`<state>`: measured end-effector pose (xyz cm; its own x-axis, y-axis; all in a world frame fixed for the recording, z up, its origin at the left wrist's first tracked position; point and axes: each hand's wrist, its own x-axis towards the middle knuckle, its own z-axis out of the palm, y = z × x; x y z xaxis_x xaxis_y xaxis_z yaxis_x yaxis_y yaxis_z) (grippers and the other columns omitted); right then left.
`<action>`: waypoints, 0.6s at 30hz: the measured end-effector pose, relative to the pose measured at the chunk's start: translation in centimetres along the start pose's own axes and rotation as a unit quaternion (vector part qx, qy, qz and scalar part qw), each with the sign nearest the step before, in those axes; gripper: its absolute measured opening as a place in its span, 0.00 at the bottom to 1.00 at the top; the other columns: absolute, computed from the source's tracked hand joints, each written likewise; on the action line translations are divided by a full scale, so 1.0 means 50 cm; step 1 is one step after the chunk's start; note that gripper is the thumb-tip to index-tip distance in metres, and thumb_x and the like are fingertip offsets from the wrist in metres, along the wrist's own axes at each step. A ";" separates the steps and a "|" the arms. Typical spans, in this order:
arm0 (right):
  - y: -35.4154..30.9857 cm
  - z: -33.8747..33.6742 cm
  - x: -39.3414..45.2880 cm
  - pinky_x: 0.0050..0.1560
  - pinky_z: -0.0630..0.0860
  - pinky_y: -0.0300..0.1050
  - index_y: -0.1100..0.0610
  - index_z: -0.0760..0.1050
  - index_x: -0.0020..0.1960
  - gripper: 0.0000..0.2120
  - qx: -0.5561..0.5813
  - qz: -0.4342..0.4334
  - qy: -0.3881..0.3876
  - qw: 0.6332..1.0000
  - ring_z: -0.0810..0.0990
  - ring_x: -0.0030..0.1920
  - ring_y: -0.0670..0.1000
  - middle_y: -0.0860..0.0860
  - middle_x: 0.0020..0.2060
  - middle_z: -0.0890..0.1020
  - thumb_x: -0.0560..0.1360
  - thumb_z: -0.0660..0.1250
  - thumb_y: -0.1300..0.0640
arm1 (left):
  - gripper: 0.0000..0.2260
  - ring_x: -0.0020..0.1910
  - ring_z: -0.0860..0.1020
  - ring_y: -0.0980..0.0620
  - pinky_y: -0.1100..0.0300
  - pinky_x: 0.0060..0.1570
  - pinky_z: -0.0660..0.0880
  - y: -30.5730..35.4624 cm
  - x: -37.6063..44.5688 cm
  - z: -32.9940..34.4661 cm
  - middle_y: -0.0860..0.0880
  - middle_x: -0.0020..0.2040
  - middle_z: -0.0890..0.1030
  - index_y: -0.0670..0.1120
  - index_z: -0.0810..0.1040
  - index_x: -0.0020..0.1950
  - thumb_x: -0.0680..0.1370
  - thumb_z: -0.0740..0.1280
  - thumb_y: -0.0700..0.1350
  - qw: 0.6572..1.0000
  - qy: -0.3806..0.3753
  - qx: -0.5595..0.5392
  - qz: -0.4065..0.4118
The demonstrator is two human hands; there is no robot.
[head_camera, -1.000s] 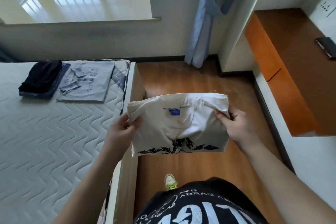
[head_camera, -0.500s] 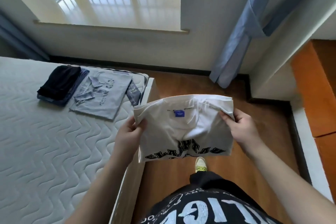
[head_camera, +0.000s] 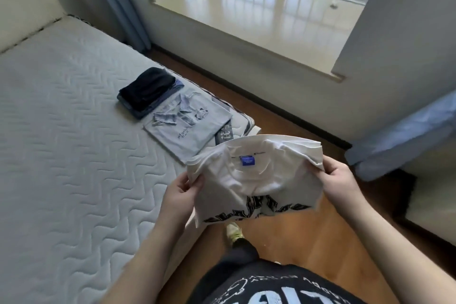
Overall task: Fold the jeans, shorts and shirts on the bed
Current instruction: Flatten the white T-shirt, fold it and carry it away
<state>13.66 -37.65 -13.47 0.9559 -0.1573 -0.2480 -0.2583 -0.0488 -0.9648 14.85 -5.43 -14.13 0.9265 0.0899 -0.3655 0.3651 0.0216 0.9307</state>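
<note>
Both hands grip a folded white shirt (head_camera: 256, 175) in the air beside the bed (head_camera: 61, 155) — left hand (head_camera: 181, 195) and right hand (head_camera: 341, 180) pinching opposite edges. Grey shirt (head_camera: 190, 126) and dark stack (head_camera: 146, 91) lie folded on the bed.

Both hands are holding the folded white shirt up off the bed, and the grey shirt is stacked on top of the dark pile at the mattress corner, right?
Not quite. In the head view the grey shirt lies flat beside the dark pile, not on it. The rest holds: left hand and right hand grip the white shirt in the air.
</note>
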 end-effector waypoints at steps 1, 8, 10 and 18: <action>-0.008 0.016 0.031 0.40 0.79 0.36 0.46 0.83 0.54 0.11 -0.007 -0.003 -0.011 1.000 0.84 0.47 0.44 0.48 0.48 0.86 0.74 0.71 0.45 | 0.12 0.50 0.83 0.52 0.52 0.53 0.79 0.000 0.020 -0.010 0.50 0.49 0.86 0.58 0.85 0.50 0.79 0.67 0.42 1.000 0.004 -0.002 0.000; -0.070 0.128 0.195 0.41 0.80 0.40 0.46 0.83 0.53 0.15 -0.047 0.011 -0.088 0.995 0.85 0.48 0.48 0.49 0.47 0.86 0.71 0.72 0.40 | 0.13 0.54 0.82 0.51 0.50 0.58 0.77 -0.006 0.129 -0.079 0.52 0.52 0.85 0.60 0.84 0.51 0.79 0.68 0.41 0.998 0.057 -0.024 -0.017; -0.080 0.152 0.240 0.41 0.82 0.43 0.46 0.83 0.53 0.10 -0.064 0.018 -0.102 0.992 0.85 0.48 0.51 0.49 0.46 0.86 0.74 0.71 0.44 | 0.15 0.55 0.82 0.51 0.49 0.60 0.76 -0.006 0.151 -0.089 0.53 0.52 0.85 0.61 0.84 0.51 0.79 0.67 0.40 0.998 0.053 -0.028 -0.025; -0.112 0.214 0.399 0.44 0.82 0.48 0.48 0.84 0.49 0.06 -0.097 0.042 -0.159 0.982 0.84 0.44 0.49 0.52 0.44 0.86 0.76 0.69 0.55 | 0.06 0.50 0.84 0.50 0.51 0.54 0.79 0.005 0.235 -0.107 0.52 0.46 0.86 0.56 0.85 0.45 0.77 0.71 0.44 0.988 0.146 -0.009 -0.044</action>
<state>35.70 -29.97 -13.94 0.9177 0.1447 -0.3701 -0.3302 -0.2404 -0.9128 25.33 0.98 -18.13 0.8245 0.3699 -0.4282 0.4392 0.0588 0.8965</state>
